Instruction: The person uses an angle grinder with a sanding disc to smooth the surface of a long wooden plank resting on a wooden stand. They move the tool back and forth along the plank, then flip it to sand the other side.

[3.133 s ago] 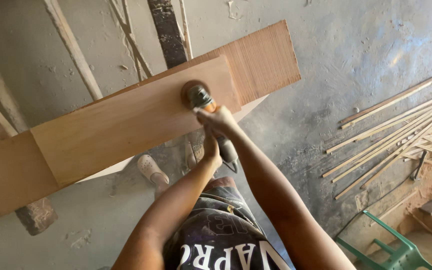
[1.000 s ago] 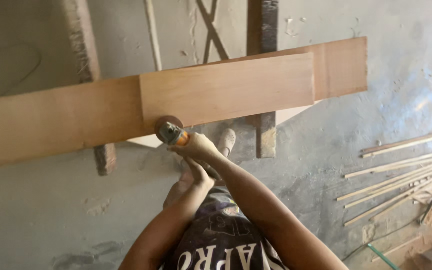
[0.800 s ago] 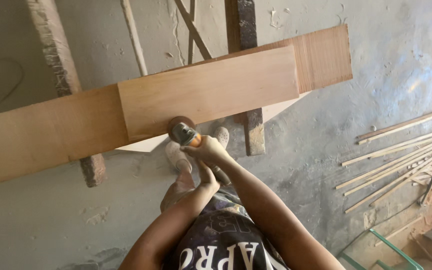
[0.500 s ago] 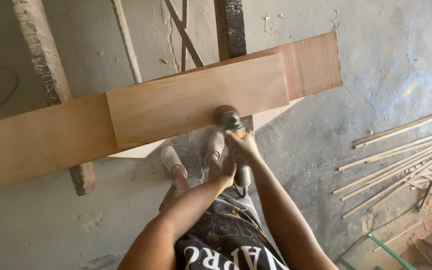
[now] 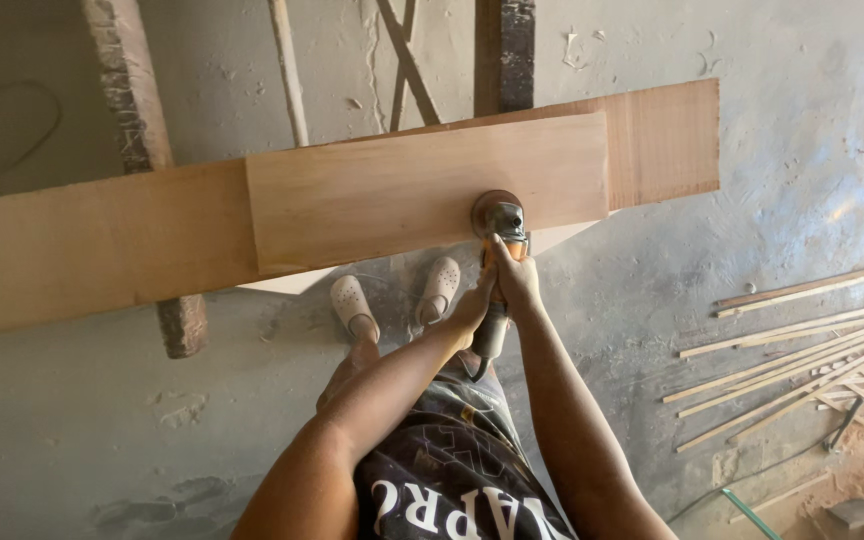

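A handheld angle grinder [image 5: 499, 222] with a round sanding disc presses on the near edge of a light wooden panel [image 5: 422, 190]. That panel lies on top of a longer wooden board [image 5: 92, 245]. My right hand [image 5: 517, 275] grips the grinder's body just behind the disc. My left hand [image 5: 474, 305] holds the rear of the tool, lower down. Both arms reach forward from the bottom of the view.
The boards rest across rough wooden supports [image 5: 137, 120] over a dusty concrete floor. My feet in pale clogs [image 5: 354, 305] stand under the board's edge. Several thin wooden strips [image 5: 802, 350] lie on the floor at the right, with sawdust beyond them.
The grinder has slid right along the panel's near edge, from its left part toward its right end. Both hands moved with it.
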